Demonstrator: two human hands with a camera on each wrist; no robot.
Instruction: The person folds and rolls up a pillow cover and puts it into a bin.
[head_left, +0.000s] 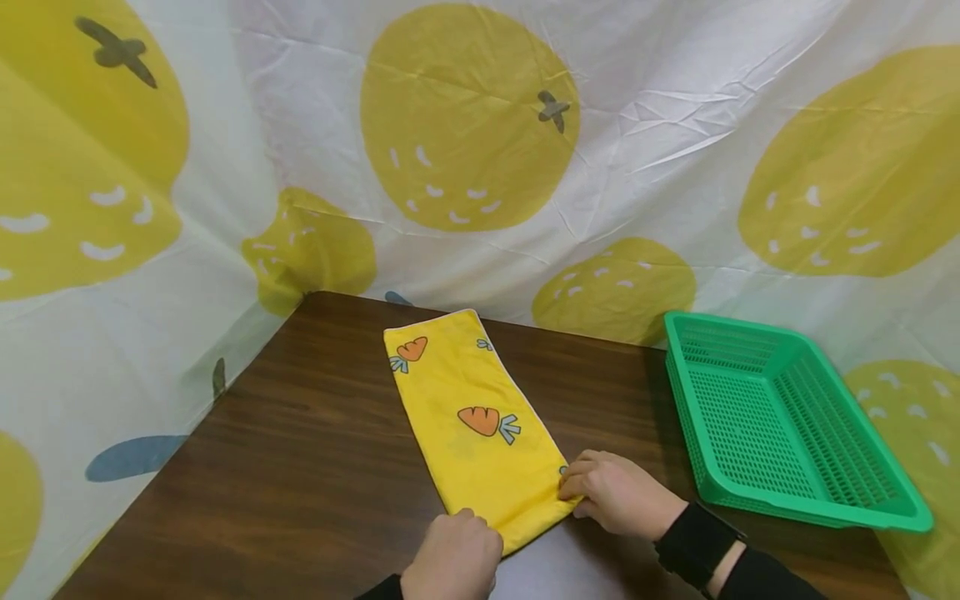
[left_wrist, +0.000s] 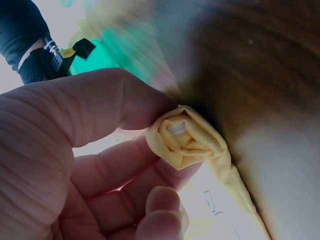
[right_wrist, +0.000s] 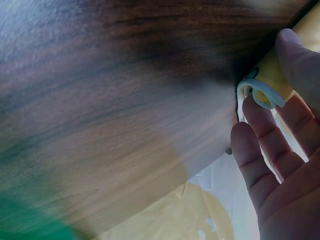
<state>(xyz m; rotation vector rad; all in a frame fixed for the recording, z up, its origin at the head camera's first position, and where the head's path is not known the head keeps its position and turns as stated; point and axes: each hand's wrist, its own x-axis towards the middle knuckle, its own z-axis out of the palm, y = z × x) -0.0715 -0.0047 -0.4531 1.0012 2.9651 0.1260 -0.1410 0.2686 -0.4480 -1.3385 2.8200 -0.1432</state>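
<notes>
Cloth (head_left: 457,392) lies on a wood-grain table (head_left: 300,458) beside lemon-print sheeting (head_left: 637,167).

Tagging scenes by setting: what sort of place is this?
Probably a staged indoor recording corner: a white fabric backdrop with yellow fruit print hangs behind a dark brown wood-grain table, where a yellow carrot-print cloth is being rolled.

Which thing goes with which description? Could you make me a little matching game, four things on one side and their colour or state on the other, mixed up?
1. Cloth
2. Basket
3. Left hand
4. Right hand

A. Green
B. Holds the cloth on the side farther from the basket
C. Yellow with printed carrots
D. Holds the cloth on the side nearer the basket

Pairs: 1-C, 2-A, 3-B, 4-D
</notes>
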